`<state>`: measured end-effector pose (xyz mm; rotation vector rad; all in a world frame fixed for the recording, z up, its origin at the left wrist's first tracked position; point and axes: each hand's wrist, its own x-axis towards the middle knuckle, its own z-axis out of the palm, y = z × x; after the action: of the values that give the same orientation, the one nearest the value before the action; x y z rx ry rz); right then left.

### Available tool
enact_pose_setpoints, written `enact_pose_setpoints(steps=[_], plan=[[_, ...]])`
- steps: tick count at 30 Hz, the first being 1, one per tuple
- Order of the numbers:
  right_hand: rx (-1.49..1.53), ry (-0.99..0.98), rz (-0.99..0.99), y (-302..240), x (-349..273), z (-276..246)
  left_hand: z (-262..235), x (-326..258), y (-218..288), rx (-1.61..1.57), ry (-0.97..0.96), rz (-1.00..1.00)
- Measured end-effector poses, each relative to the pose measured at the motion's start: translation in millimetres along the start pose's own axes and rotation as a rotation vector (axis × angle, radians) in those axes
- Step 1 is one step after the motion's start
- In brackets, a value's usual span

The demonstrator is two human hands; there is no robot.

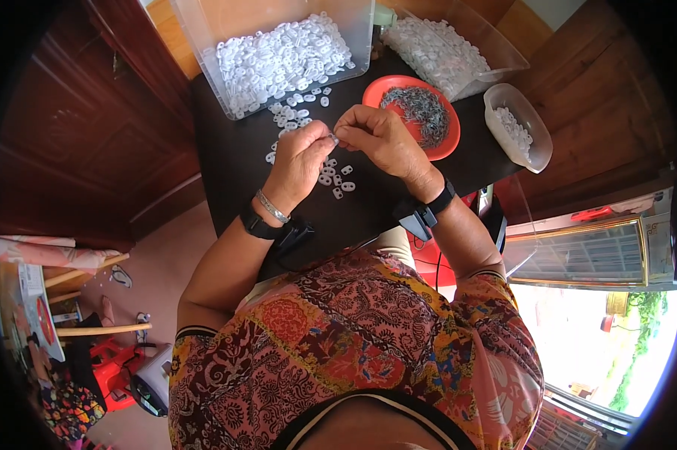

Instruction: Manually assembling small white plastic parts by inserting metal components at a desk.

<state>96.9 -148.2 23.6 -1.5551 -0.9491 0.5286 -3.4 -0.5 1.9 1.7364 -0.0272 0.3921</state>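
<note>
Far left, pinkish floor [162, 259] with a red plastic stool [112, 367] and a slipper [119, 275]. Next, the dark desk [230, 176]. Near its far left corner, a large clear bin [278, 13], a heap of white oval pieces [286, 60] inside, each with small holes where they can be made out. Loose pieces [287, 116] trail over the desk from just beside the bin toward the person. Left hand [302, 156]: thumb and forefinger pinched on a small piece [334, 139], above the desk, roughly midway along it; silver-coloured bracelet [271, 206] and black band [257, 223] at that wrist. Just below the fingertips, a small cluster of white pieces [347, 187] lies flat, some apart, some touching. Right hand [383, 141]: fingers curled, thumb and forefinger brought together at the same piece; whether they grip a pin too is too small to tell. Black band [443, 196] on this wrist. Right of centre, partly behind the right hand, a red dish [453, 133] of grey metal pins [428, 112]. Beyond it, a clear container [496, 45] with more white pieces. Rightmost on the desk, a small translucent tub [537, 156], some white pieces inside.
</note>
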Motion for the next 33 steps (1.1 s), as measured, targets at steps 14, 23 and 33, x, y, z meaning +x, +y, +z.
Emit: enact_pose_setpoints(steps=[14,23,33], plan=[[-0.399,0.064,-0.095,11.5,-4.9,-9.6,-13.2,13.9,-15.3,-0.275,0.152,-0.105],[-0.821,-0.044,-0.157,19.9,-15.4,-14.8,-13.7,14.2,-11.5,-0.328,0.145,-0.105],[-1.167,0.004,-0.088,27.5,15.7,0.3,-13.9,14.7,-15.3,-0.341,0.145,-0.135]])
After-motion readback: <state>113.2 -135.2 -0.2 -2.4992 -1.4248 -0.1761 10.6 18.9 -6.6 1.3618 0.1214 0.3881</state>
